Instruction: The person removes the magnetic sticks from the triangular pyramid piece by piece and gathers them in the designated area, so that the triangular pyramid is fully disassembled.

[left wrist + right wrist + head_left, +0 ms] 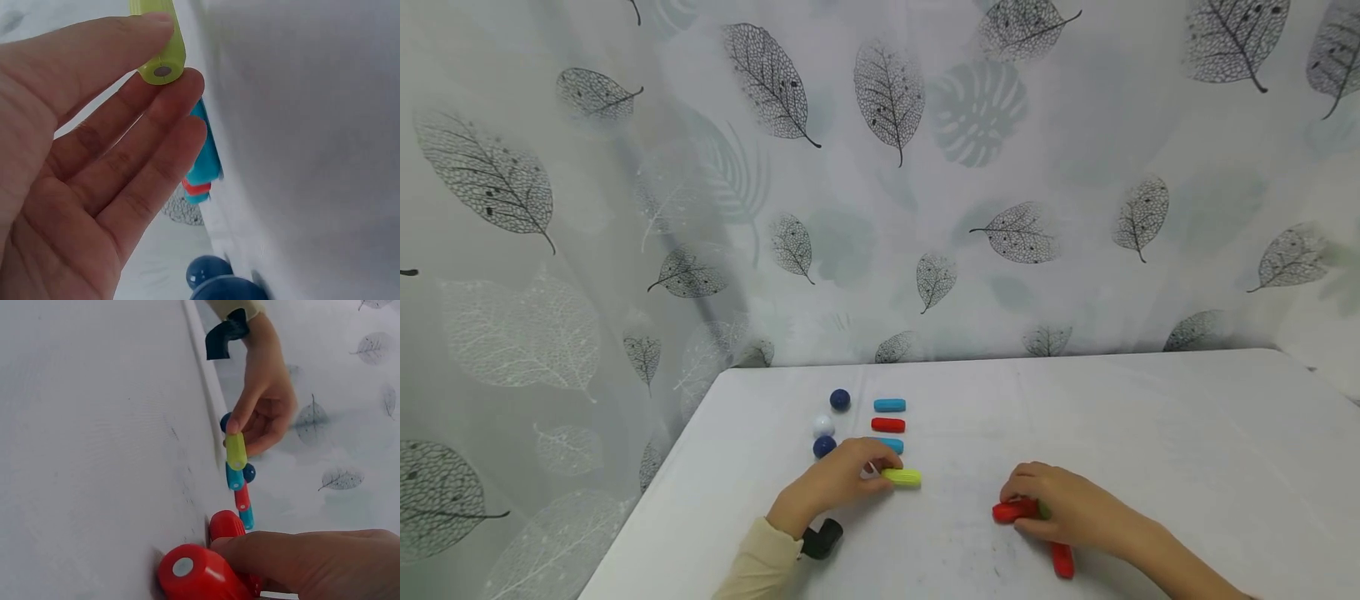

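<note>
My left hand (842, 479) pinches a yellow-green magnetic rod (902, 477) between thumb and fingertips, at the near end of a column of rods. In the left wrist view, a grey magnet disc shows in the end of that yellow-green rod (164, 56). My right hand (1071, 507) grips a red magnetic rod (1013, 511) with thumb and fingers at the right. A second red rod (1062, 560) lies just below that hand. A bit of a green piece (1043, 510) shows under the fingers, mostly hidden. In the right wrist view, the thumb touches the farther red rod (225, 525).
Beyond my left hand lie a blue rod (891, 445), a red rod (888, 425) and another blue rod (890, 405). Left of them are two dark blue balls (840, 399) and a white ball (823, 426). A leaf-print curtain (887, 208) hangs behind the white table (1150, 417).
</note>
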The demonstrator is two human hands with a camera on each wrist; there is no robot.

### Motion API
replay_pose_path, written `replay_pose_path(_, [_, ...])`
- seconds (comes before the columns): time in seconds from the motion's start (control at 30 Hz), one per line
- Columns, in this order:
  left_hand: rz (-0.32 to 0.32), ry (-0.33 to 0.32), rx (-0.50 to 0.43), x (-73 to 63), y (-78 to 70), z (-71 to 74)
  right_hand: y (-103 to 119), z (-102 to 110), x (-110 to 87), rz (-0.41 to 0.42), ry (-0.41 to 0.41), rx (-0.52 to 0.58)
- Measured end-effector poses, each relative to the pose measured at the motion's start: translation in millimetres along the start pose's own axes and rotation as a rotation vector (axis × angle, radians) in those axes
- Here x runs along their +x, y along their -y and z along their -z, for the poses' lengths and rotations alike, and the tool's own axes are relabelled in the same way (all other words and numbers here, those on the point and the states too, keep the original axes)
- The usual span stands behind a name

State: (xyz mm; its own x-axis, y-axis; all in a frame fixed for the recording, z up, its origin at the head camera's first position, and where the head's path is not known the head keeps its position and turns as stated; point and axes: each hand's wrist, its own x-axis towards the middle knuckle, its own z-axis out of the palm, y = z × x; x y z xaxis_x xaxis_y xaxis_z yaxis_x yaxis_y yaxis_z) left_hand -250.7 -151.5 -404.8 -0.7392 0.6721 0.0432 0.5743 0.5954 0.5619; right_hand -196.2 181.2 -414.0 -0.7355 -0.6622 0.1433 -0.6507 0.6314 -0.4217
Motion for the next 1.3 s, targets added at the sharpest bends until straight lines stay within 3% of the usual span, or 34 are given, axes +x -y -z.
replay_pose_path(0.23, [0.016,-0.059,0.010,-4.9,4.6,5.9,-1.7,3.6,-1.7,-0.039,0.023,0.011])
replay_pose_path(0.43, [0.038,-0.070,0.024,-5.4,7.4,5.5,-1.9,4.1,-1.7,-0.048,0.028,0.001])
replay_pose_path(0.77, [0.070,-0.109,0.177,-3.9,8.9,3.9,-3.1,7.6,-4.6,-0.111,0.056,-0.029])
replay_pose_path(1.0, [0.070,-0.117,0.234,-4.0,9.6,1.9,-3.5,12.4,-9.0,-0.180,0.069,-0.043])
replay_pose_path(1.3, [0.034,-0.165,0.295,-2.1,5.1,1.6,-5.1,18.9,-11.4,-0.241,0.083,0.072])
